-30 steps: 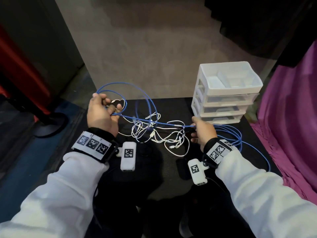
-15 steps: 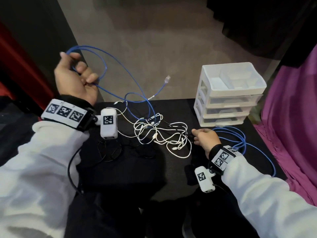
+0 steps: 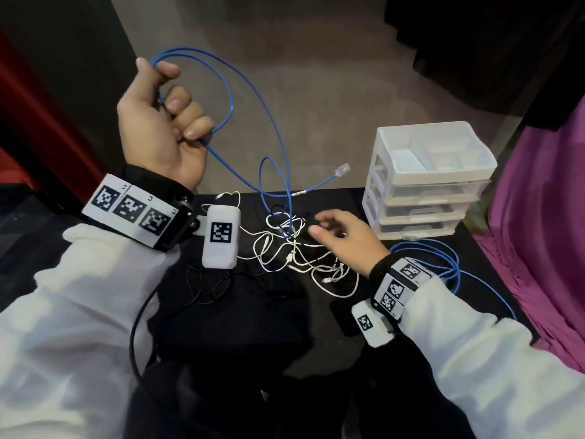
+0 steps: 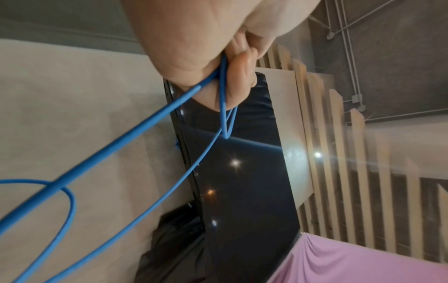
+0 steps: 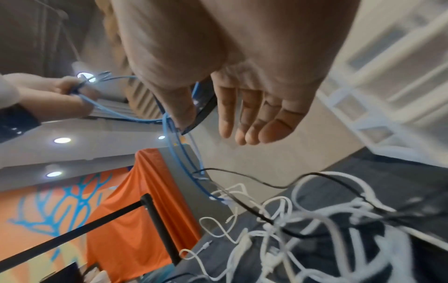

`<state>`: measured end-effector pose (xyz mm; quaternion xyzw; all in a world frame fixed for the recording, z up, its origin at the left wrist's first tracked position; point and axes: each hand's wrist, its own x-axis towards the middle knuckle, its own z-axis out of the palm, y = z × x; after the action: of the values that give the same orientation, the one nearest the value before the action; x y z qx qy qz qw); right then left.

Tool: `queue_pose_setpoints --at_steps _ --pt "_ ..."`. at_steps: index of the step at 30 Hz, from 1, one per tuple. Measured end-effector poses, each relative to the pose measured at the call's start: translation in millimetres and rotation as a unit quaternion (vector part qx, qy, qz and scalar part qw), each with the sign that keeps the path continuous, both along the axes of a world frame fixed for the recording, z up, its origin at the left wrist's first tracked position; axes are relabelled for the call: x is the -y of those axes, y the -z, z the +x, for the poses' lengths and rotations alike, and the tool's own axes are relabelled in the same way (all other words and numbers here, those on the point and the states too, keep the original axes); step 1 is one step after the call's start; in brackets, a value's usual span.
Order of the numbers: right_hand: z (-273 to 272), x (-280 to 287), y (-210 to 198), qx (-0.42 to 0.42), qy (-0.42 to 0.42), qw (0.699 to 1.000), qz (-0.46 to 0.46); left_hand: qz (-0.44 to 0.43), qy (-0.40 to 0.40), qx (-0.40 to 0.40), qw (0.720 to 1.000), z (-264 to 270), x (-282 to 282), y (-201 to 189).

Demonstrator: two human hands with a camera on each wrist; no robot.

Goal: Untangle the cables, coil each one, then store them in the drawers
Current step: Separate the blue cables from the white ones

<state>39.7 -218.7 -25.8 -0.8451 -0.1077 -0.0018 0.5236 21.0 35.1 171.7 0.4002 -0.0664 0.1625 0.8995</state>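
Note:
My left hand (image 3: 164, 122) is raised above the table's far left and grips loops of a blue network cable (image 3: 253, 99); the same grip on the blue cable (image 4: 135, 130) fills the left wrist view. The cable's clear plug (image 3: 342, 169) hangs free in the air. Its strands drop into a tangle of white cables (image 3: 297, 255) and a thin black cable (image 5: 252, 180) on the black table (image 3: 285, 312). My right hand (image 3: 345, 239) hovers open, fingers spread, just over the tangle, holding nothing. In the right wrist view the fingers (image 5: 254, 118) are straight above the white cables (image 5: 290, 229).
A white plastic drawer unit (image 3: 427, 182) with three shut drawers and an open top tray stands at the table's back right. More blue cable (image 3: 443, 258) lies coiled in front of it. Purple cloth (image 3: 544, 232) hangs along the right edge. A thin black cable (image 3: 209, 283) lies near my left wrist.
My left hand has lifted the blue cable up and left, pulling its plug end free of the tangle. My right hand let go of the cable and moved left, open, over the tangle.

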Motion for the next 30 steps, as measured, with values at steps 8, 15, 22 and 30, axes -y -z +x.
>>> queue_pose_setpoints --at_steps 8,15,22,30 --pt "23.8 -25.8 -30.7 0.001 0.001 0.992 0.123 0.093 -0.057 -0.006 0.994 -4.0 -0.5 -2.8" --pt "48.4 34.7 -58.2 0.004 0.142 0.965 0.222 0.187 -0.181 -0.036 0.965 1.8 -32.7 30.2" --pt "52.7 74.0 -63.5 0.018 0.194 0.963 0.183 0.237 -0.222 -0.047 0.945 8.1 -26.5 49.2" --pt "39.1 77.4 -80.0 0.075 0.215 0.956 0.185 0.374 -0.268 -0.039 0.887 9.1 -20.2 66.3"
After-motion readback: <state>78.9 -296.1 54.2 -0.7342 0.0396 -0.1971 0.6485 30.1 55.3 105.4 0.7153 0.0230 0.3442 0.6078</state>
